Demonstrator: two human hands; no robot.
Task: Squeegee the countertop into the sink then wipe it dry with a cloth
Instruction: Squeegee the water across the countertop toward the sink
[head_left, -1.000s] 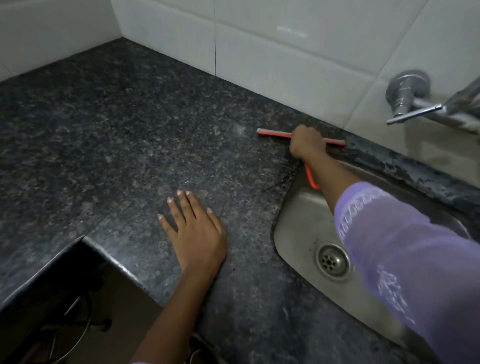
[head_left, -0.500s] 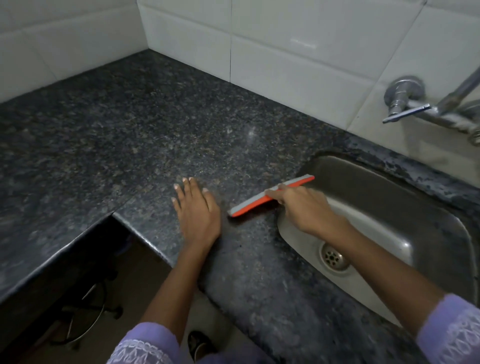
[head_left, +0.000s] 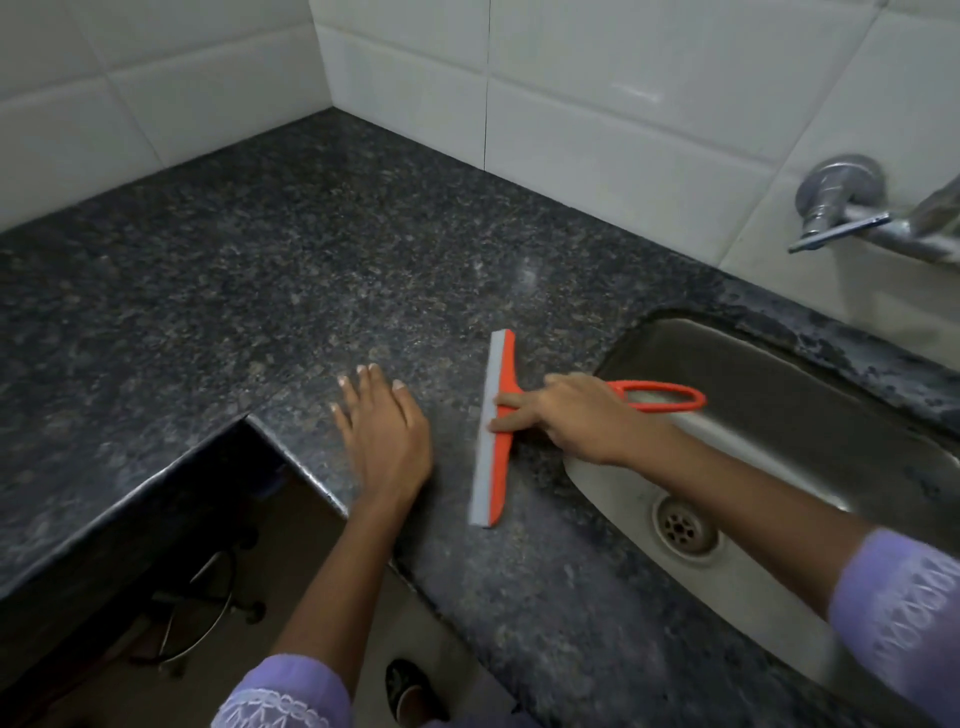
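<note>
Granite worktop (head_left: 249, 291) carries the left hand (head_left: 387, 441), flat with fingers straight, then the orange squeegee (head_left: 493, 431) (grey blade lying on the stone) gripped by the right hand (head_left: 576, 415), its handle loop over the steel sink (head_left: 779, 415).

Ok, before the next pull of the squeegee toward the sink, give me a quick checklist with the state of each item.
1. Right hand holding the squeegee: ok, fingers press on its head, the loop handle sticks out behind the hand.
2. Blade flat on the countertop: cannot tell, though the grey strip seems to lie along the stone.
3. Path to the sink: ok, nothing lies between blade and basin edge.
4. Left hand out of the way: ok, it rests flat on the counter on the side away from the sink.
5. Water left on the counter: cannot tell.
6. Cloth ready for drying: not ok, none in view.
</note>
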